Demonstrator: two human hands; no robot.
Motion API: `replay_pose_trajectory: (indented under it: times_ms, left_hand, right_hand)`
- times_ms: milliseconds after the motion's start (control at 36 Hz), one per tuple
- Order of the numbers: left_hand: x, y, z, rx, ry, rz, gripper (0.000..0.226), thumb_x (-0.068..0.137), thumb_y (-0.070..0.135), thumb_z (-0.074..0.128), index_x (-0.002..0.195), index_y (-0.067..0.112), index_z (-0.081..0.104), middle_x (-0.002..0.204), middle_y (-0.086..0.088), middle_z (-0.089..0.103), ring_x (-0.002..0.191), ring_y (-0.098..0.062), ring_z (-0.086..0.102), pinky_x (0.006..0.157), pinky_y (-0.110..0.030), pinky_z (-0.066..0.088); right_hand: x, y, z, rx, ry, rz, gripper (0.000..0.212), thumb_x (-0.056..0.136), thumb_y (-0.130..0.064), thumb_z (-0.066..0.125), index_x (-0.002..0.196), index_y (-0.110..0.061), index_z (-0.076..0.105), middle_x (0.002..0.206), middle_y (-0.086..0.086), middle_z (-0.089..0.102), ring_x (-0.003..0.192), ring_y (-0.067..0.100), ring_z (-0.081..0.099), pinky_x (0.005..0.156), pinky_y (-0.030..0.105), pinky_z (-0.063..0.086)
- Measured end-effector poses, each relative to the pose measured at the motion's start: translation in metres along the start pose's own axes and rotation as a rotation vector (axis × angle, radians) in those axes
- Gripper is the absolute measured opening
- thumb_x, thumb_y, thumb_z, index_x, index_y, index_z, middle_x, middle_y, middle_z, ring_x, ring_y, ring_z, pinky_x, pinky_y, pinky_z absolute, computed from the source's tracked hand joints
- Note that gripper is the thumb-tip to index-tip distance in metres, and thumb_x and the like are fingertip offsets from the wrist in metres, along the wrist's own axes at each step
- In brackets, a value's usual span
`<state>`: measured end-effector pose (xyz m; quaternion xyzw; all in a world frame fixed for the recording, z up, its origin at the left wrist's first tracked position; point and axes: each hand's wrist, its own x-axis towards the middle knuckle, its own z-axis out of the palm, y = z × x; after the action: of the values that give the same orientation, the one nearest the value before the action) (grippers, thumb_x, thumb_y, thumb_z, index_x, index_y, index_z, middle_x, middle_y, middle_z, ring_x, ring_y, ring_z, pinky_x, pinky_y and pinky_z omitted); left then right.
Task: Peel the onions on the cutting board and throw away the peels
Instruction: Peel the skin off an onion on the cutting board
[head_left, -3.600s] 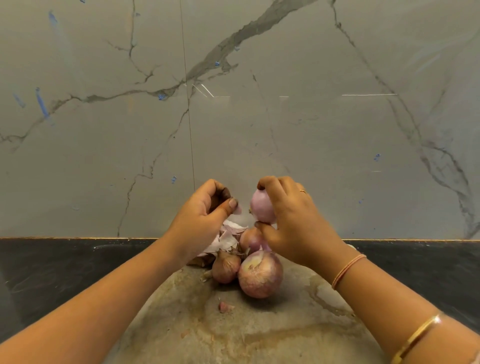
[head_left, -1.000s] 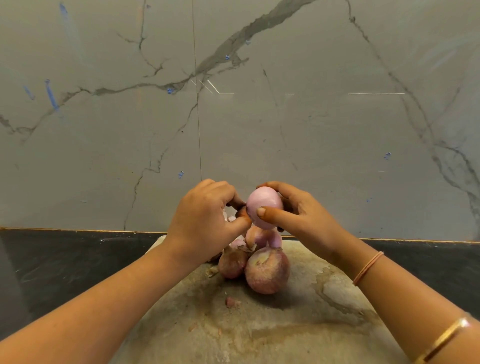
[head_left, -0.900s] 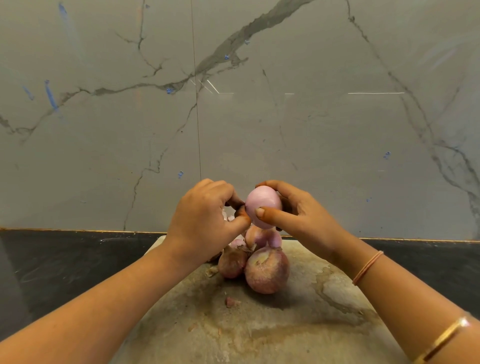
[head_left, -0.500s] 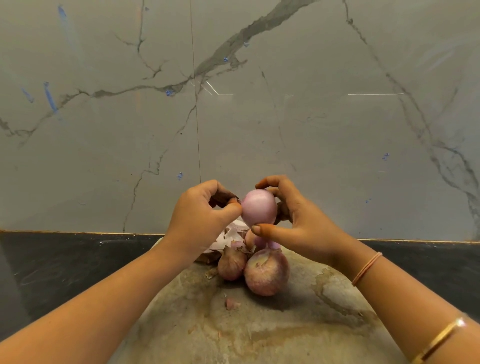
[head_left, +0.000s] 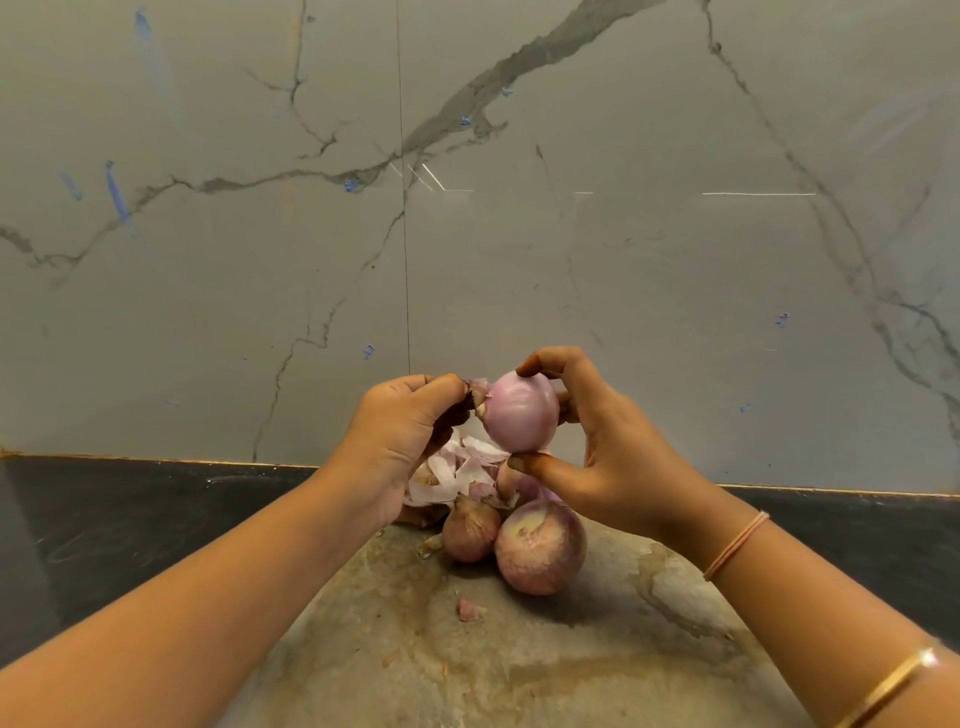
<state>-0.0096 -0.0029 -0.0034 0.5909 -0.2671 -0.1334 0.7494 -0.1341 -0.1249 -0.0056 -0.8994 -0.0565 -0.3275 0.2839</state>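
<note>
Holding a peeled onion (head_left: 522, 413) up off the board in the right hand (head_left: 613, 457): forefinger curling over its top, thumb pushing up from underneath, remaining fingers lying behind it and mostly hidden. Closing the left hand (head_left: 405, 436) on a tuft of skin (head_left: 479, 387) at the onion's end, just left of that grip, thumb and curled fingers pinching it; fingertips sitting in shadow inside the curl, amount of skin caught hard to make out.

Lying straight below the grip, a pile of pale peels (head_left: 452, 475), partly covered by the left palm and wrist. Showing beside the peels, under the right thumb, part of a pink onion (head_left: 519, 486), mostly hidden, impossible to say whether peeled all round. Sitting lower and nearer than the grip, touching each other, a small brown-skinned onion (head_left: 470, 527) and a larger onion (head_left: 540, 551) with skin torn away at its top. Lying apart, nearer again, a single peel scrap (head_left: 469, 609) on the stained cutting board (head_left: 467, 670), near edge cut off by the frame.

Stretching out to both sides of the hands, a dark countertop (head_left: 130, 519); rising behind the grip, a veined marble wall (head_left: 623, 234). Circling the right wrist, a thin band (head_left: 735, 545); farther down that forearm, a gold bangle (head_left: 893, 686), partly cut off at the bottom edge.
</note>
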Motion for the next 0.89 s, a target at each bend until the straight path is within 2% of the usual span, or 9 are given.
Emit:
replay_pose_trajectory:
  times_ms: [139,194,250,389,472,556,667,750,889]
  left_hand:
    - [0.005,0.005,-0.001,-0.149,0.068,-0.136,0.018,0.086,0.01,0.061,0.068,0.011,0.063,0.055,0.003,0.065,0.062,-0.01,0.057,0.053,-0.016,0.042]
    - [0.012,0.003,-0.01,-0.097,0.142,-0.085,0.018,0.086,0.012,0.063,0.069,0.013,0.063,0.061,0.003,0.068,0.069,-0.012,0.059,0.063,-0.021,0.043]
    - [0.018,-0.001,-0.019,0.133,0.209,0.062,0.015,0.086,0.016,0.065,0.071,0.015,0.066,0.074,0.0,0.069,0.078,-0.014,0.06,0.072,-0.028,0.044]
    - [0.012,-0.001,-0.018,0.364,0.124,0.336,0.009,0.086,0.015,0.068,0.079,0.021,0.067,0.08,0.004,0.07,0.074,-0.006,0.062,0.067,-0.016,0.049]
    - [0.004,-0.001,-0.012,0.323,-0.008,0.441,0.025,0.085,-0.001,0.063,0.084,0.023,0.066,0.08,0.011,0.072,0.08,-0.002,0.067,0.072,-0.011,0.05]
    - [-0.001,0.0,-0.011,0.386,-0.091,0.534,0.035,0.087,-0.006,0.056,0.083,0.026,0.068,0.08,0.016,0.072,0.082,-0.002,0.067,0.075,-0.013,0.05]
    - [-0.005,0.0,-0.009,0.393,-0.144,0.603,0.008,0.079,0.032,0.066,0.085,0.029,0.069,0.083,0.014,0.071,0.08,-0.005,0.066,0.072,-0.016,0.052]
    - [-0.006,0.001,-0.009,0.467,-0.158,0.658,0.025,0.073,0.049,0.073,0.091,0.033,0.066,0.089,0.017,0.07,0.086,-0.004,0.066,0.073,-0.018,0.053]
    - [-0.007,0.002,-0.006,0.373,-0.166,0.599,0.009,0.078,0.023,0.068,0.087,0.025,0.068,0.083,0.005,0.072,0.082,-0.008,0.068,0.077,-0.022,0.055]
  right_hand:
    - [0.0,-0.002,0.002,-0.035,0.046,-0.041,0.065,0.077,-0.016,0.078,0.113,-0.046,0.032,0.12,-0.008,0.051,0.103,0.017,0.058,0.086,0.023,0.054]
    - [0.0,-0.002,0.001,-0.033,0.082,-0.056,0.067,0.077,-0.017,0.078,0.114,-0.046,0.031,0.122,-0.003,0.052,0.102,0.019,0.06,0.085,0.031,0.056]
    - [0.001,-0.003,-0.001,-0.032,0.102,-0.059,0.068,0.076,-0.017,0.079,0.114,-0.047,0.03,0.121,-0.002,0.052,0.101,0.021,0.061,0.083,0.034,0.057]
    - [0.0,0.001,0.0,-0.027,0.1,-0.041,0.068,0.077,-0.015,0.079,0.113,-0.046,0.031,0.124,-0.004,0.051,0.105,0.018,0.06,0.088,0.026,0.055]
    - [0.001,0.004,0.0,-0.031,0.104,-0.03,0.067,0.077,-0.014,0.078,0.113,-0.046,0.031,0.123,-0.006,0.049,0.105,0.018,0.059,0.087,0.016,0.052]
    - [0.0,0.005,-0.001,-0.042,0.096,-0.014,0.066,0.078,-0.015,0.078,0.113,-0.045,0.031,0.122,-0.004,0.05,0.104,0.018,0.059,0.087,0.017,0.052]
    - [0.0,0.006,-0.001,-0.056,0.08,-0.002,0.067,0.078,-0.014,0.078,0.112,-0.046,0.03,0.122,-0.004,0.051,0.104,0.017,0.059,0.087,0.019,0.053]
    - [0.001,0.006,0.0,-0.071,0.062,-0.001,0.066,0.079,-0.014,0.077,0.111,-0.047,0.029,0.12,-0.003,0.052,0.102,0.016,0.058,0.085,0.015,0.052]
    - [0.0,0.004,0.0,-0.11,0.039,0.003,0.065,0.08,-0.013,0.075,0.109,-0.048,0.03,0.119,-0.007,0.049,0.1,0.016,0.057,0.082,0.015,0.051]
